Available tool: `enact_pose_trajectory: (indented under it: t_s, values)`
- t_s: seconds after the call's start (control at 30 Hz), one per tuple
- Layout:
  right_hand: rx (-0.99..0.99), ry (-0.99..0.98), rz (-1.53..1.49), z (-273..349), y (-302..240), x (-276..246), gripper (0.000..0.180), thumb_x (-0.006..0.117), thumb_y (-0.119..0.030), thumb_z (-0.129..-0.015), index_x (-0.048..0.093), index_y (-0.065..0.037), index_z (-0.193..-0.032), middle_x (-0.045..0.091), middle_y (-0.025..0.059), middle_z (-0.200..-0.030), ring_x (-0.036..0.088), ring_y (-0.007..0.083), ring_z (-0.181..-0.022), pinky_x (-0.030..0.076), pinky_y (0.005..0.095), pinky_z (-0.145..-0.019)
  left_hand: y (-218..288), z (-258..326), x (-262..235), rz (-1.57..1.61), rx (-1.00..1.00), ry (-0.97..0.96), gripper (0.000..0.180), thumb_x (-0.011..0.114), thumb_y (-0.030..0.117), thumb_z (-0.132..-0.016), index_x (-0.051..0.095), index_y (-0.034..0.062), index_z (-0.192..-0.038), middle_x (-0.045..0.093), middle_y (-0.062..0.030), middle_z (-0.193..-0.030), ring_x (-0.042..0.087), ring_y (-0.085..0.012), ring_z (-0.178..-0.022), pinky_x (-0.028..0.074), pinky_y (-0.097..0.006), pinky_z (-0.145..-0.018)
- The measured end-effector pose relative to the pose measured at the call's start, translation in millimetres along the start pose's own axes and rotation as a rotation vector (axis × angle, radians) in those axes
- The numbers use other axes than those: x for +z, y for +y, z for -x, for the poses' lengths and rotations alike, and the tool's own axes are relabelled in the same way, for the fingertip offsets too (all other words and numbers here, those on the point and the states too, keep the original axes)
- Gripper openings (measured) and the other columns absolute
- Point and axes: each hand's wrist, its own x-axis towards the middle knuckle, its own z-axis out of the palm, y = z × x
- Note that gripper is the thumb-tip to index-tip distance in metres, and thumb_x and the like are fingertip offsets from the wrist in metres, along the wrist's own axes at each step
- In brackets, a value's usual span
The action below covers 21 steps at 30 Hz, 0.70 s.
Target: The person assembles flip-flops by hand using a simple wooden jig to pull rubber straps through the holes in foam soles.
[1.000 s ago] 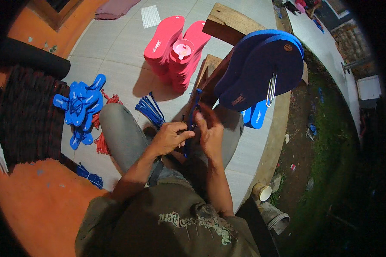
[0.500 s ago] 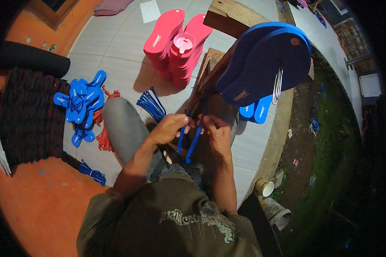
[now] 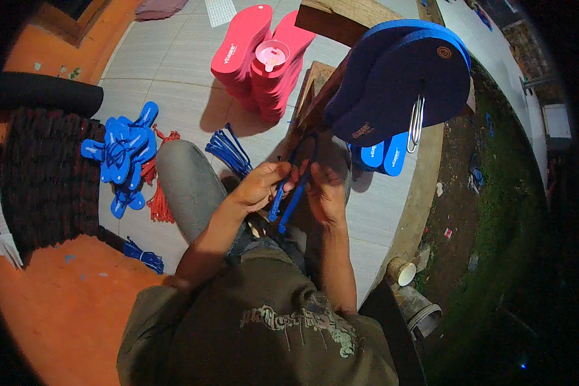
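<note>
Between my hands, over my lap, is a blue flip-flop strap [image 3: 294,204], its loop toward the wooden stand and its two ends hanging toward me. My left hand [image 3: 262,186] pinches one arm of it between thumb and fingers. My right hand [image 3: 327,194] has its fingers curled at the other arm; its fingertips are partly in shadow. Just beyond, blue flip-flop soles [image 3: 392,96] with dark undersides hang tilted on the wooden stand [image 3: 331,22], a bent metal wire [image 3: 416,125] sticking out of the front one. A bundle of blue straps [image 3: 228,151] lies beside my left hand.
Pink soles [image 3: 241,45] stand in two stacks, a small pink cup [image 3: 272,56] on one. Finished blue flip-flops [image 3: 119,151] and red straps [image 3: 159,204] lie left of my knee, near a dark stacked pile [image 3: 51,174]. More blue soles [image 3: 383,154] sit right, near the floor's edge.
The strap's loop now shows above my hands, pointing away from me. My right hand has shifted slightly right and turned. The whole view has tilted a little.
</note>
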Motion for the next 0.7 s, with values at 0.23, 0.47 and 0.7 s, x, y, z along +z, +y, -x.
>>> enact_pose_trajectory:
  t_s: [0.23,0.47,0.7]
  values:
    - [-0.029,0.078,0.02,-4.6,8.1,-7.4,0.021,0.055,-0.017,-0.087,0.057,0.002,-0.097,0.059,0.0055,-0.089,0.056,0.0136,-0.083,0.044,0.0271,-0.072,2.7,-2.9,1.1,0.061,-0.016,-0.013,0.025,0.045,0.027,-0.091,0.054,0.0042,-0.086,0.05,-0.0016,-0.069,0.046,-0.0098,-0.061,0.039,-0.021,-0.056]
    - [-0.051,0.015,0.011,-5.7,8.8,-13.3,0.02,0.055,-0.016,-0.086,0.057,-0.001,-0.098,0.059,0.005,-0.092,0.056,0.0142,-0.084,0.044,0.0284,-0.073,-0.6,-3.4,7.1,0.064,0.014,0.021,0.025,0.046,0.029,-0.09,0.054,0.0057,-0.091,0.051,0.0011,-0.069,0.045,-0.0069,-0.055,0.035,-0.018,-0.049]
    - [-0.09,0.228,0.879,10.6,4.6,-2.8,0.03,0.06,-0.02,-0.082,0.059,0.004,-0.101,0.063,0.007,-0.088,0.057,0.0116,-0.077,0.044,0.0251,-0.071,2.1,24.5,27.2,-1.192,0.085,0.167,0.037,0.053,0.033,-0.084,0.055,-0.0004,-0.069,0.05,-0.0127,-0.055,0.052,-0.0231,-0.053,0.037,-0.037,-0.05]
